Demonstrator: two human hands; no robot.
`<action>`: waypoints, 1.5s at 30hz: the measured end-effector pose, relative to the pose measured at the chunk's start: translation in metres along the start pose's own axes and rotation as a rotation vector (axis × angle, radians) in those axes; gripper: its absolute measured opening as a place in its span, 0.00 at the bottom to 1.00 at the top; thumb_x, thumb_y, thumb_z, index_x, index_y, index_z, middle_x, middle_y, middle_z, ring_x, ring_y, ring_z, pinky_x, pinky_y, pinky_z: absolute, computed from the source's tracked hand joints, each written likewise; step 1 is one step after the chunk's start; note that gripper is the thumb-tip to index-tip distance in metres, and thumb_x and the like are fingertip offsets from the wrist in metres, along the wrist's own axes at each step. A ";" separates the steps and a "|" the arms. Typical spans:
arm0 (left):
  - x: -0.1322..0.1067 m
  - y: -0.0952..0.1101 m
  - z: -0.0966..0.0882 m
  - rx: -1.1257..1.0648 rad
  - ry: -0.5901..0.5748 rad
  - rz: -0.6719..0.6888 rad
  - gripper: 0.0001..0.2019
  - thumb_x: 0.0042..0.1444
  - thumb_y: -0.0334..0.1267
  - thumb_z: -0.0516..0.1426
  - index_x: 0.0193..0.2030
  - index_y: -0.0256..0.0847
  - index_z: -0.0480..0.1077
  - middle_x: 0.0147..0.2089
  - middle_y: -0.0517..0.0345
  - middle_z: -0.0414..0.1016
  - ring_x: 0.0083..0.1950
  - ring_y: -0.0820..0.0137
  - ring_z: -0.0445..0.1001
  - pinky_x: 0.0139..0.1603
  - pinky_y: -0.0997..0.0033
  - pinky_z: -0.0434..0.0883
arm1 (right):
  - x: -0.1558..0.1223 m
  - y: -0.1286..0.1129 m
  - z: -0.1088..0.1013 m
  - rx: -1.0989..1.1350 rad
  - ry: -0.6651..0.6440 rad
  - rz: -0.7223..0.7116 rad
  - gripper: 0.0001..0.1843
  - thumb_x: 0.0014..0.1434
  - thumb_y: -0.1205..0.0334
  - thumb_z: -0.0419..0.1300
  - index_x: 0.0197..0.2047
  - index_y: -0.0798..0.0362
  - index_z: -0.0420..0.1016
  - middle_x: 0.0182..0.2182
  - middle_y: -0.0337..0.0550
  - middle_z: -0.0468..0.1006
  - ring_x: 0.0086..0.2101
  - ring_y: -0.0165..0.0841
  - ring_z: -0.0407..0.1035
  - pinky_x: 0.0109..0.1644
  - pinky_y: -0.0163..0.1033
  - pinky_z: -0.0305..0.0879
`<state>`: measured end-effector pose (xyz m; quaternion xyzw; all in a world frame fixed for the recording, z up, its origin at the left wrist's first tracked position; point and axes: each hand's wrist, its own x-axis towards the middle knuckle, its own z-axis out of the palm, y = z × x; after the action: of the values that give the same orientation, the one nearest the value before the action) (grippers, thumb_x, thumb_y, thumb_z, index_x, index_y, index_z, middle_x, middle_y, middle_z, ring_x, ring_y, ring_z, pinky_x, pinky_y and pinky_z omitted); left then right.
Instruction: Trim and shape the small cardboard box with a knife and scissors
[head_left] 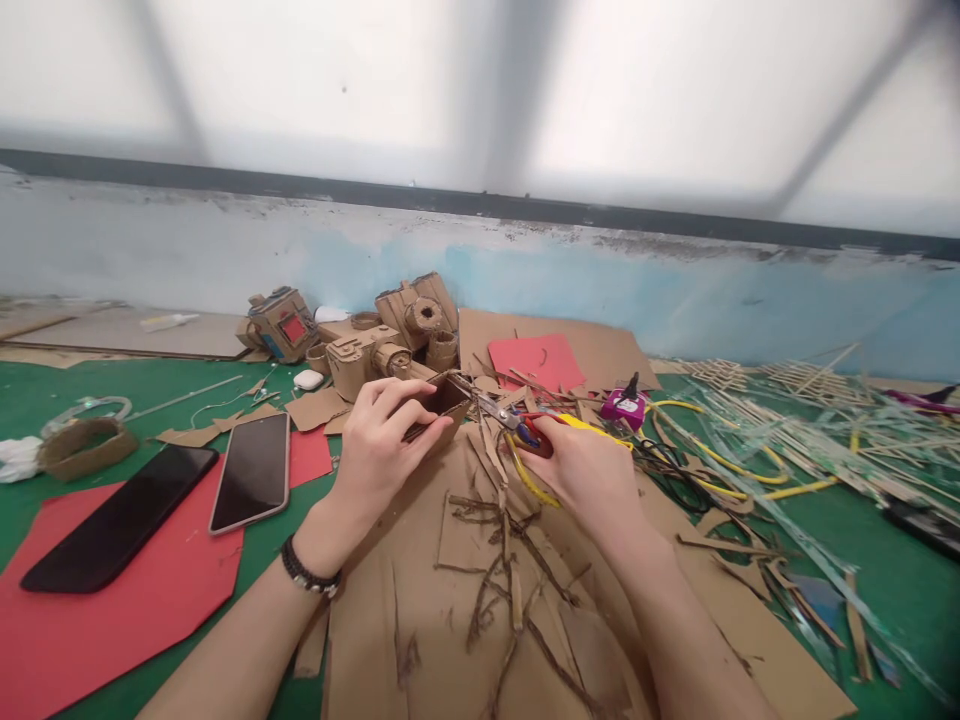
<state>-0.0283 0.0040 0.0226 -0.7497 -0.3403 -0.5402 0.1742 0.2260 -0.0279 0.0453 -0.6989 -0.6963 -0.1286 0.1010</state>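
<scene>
Presently, a small brown cardboard piece [442,400], boxy and folded, is pinched tightly in the left grip [382,440], with its long axis running from that grip up and to the right. Scissors [499,410] with red and yellow handles are clasped in the right grip [592,470], the metal blades aimed up and left with their tips at the piece's right edge. Beneath both grips, a flat cardboard sheet [420,620] strewn with thin offcuts is spread on the green surface [30,400]. Left of the left grip, two glossy dark phones [251,470] are laid on red paper [112,620]. Beyond the grips, cardboard camera models [375,350] are clustered.
</scene>
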 end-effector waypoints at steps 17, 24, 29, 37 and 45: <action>-0.003 -0.012 -0.015 -0.320 -0.412 -0.559 0.29 0.57 0.51 0.70 0.63 0.48 0.73 0.53 0.55 0.87 0.53 0.54 0.87 0.54 0.57 0.81 | 0.002 0.013 -0.004 -0.032 0.004 -0.011 0.16 0.73 0.45 0.61 0.49 0.46 0.82 0.42 0.46 0.89 0.40 0.42 0.83 0.32 0.39 0.50; 0.006 -0.016 -0.028 -0.469 -0.432 -0.667 0.33 0.54 0.53 0.71 0.64 0.46 0.71 0.58 0.49 0.85 0.54 0.53 0.86 0.56 0.54 0.82 | 0.007 0.011 -0.012 -0.140 -0.067 -0.023 0.18 0.72 0.42 0.61 0.50 0.44 0.83 0.39 0.51 0.90 0.39 0.46 0.84 0.32 0.40 0.48; 0.007 -0.018 -0.033 -0.493 -0.435 -0.694 0.33 0.54 0.53 0.71 0.63 0.45 0.70 0.59 0.47 0.84 0.58 0.51 0.84 0.60 0.52 0.81 | 0.007 0.009 -0.011 -0.098 -0.069 -0.022 0.17 0.72 0.43 0.60 0.48 0.45 0.82 0.40 0.49 0.89 0.39 0.45 0.83 0.32 0.40 0.46; 0.014 -0.028 -0.053 -0.649 -0.573 -0.683 0.30 0.55 0.52 0.72 0.61 0.47 0.71 0.61 0.50 0.84 0.59 0.52 0.84 0.57 0.58 0.82 | 0.014 0.030 -0.010 0.112 -0.067 -0.233 0.14 0.71 0.48 0.60 0.41 0.49 0.78 0.36 0.46 0.85 0.34 0.40 0.76 0.34 0.39 0.56; 0.018 -0.031 -0.063 -0.681 -0.671 -0.696 0.31 0.55 0.51 0.72 0.62 0.47 0.71 0.62 0.50 0.83 0.62 0.51 0.83 0.59 0.58 0.81 | 0.021 0.029 -0.018 0.185 -0.106 -0.310 0.18 0.69 0.43 0.61 0.37 0.48 0.74 0.34 0.46 0.83 0.33 0.39 0.74 0.36 0.39 0.58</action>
<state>-0.0903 -0.0075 0.0586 -0.7377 -0.4100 -0.3777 -0.3809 0.2541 -0.0137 0.0708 -0.5767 -0.8089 -0.0410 0.1067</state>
